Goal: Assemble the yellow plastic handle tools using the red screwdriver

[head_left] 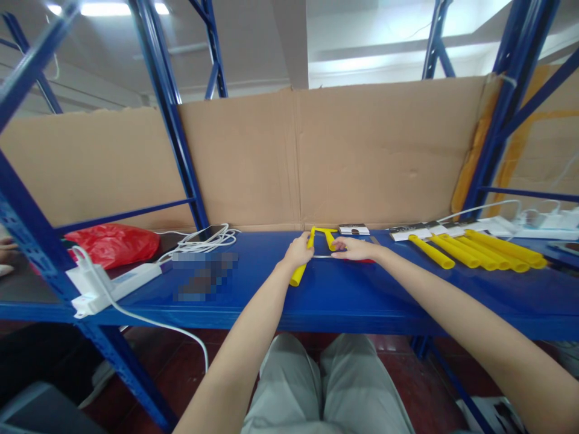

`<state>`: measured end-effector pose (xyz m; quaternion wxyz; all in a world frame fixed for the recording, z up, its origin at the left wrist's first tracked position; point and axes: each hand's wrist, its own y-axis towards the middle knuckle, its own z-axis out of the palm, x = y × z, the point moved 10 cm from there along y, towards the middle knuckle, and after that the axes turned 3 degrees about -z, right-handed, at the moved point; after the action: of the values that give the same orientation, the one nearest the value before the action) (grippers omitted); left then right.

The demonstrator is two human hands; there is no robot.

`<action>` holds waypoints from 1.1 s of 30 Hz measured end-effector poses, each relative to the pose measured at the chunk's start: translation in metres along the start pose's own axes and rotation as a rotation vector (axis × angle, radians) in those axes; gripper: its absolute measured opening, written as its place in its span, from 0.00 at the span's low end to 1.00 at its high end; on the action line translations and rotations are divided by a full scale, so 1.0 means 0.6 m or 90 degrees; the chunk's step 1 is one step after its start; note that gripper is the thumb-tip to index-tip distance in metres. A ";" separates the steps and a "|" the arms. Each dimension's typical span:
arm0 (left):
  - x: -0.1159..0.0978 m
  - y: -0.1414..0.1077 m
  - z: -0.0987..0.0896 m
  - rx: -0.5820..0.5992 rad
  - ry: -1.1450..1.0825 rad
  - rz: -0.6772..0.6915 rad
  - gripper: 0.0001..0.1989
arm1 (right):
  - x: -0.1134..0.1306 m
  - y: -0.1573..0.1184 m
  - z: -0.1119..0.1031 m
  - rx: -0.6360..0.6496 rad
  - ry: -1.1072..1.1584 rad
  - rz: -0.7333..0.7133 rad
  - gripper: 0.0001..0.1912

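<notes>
Yellow plastic, in the form of a slim tube (297, 277), is clasped in the left hand (298, 252), the fingers being closed about its middle. Its long axis is pointed away from the body and slightly rightward, with the lower end brought toward the bench's front edge; whether it is lifted clear of the bench cannot be told. From the right hand (355, 248) the tube is found to the left, just beyond the fingertips, so the left hand is the nearer one. Between the two, a thin yellow strip (324, 229) is stretched across from the tube's far end toward a shorter yellow piece (331, 240), which is met by the bent fingers of the right hand (how firmly is not shown). Under that palm a red object (368, 261) is partly hidden.

Both hands are set over a blue bench (257, 295), backed by cardboard (371, 150) and framed by blue metal uprights (183, 144). Behind the right hand a black-and-white card (354, 229) is laid; farther right, yellow tubes (432, 252) are lined up side by side. At the left a white power strip (138, 283), coiled white cable (203, 242) and a red plastic bag (117, 244) are placed. Overhead, the pale room is lit by a ceiling lamp (106, 9).
</notes>
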<state>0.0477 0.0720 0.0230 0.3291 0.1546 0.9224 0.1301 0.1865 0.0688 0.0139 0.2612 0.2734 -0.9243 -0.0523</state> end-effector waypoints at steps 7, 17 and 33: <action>-0.003 -0.001 0.002 0.012 0.037 0.000 0.22 | 0.053 0.079 -0.022 -0.196 -0.011 -0.031 0.07; -0.005 0.001 0.002 0.007 0.048 0.014 0.23 | 0.030 0.089 -0.009 -0.283 0.150 -0.056 0.04; 0.000 -0.007 0.015 0.066 -0.158 -0.074 0.24 | 0.003 0.052 -0.048 -0.253 -0.034 0.032 0.06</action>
<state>0.0525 0.0692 0.0148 0.4395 0.1325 0.8874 0.0428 0.1852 0.0957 0.0466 0.2870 0.1919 -0.9087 -0.2345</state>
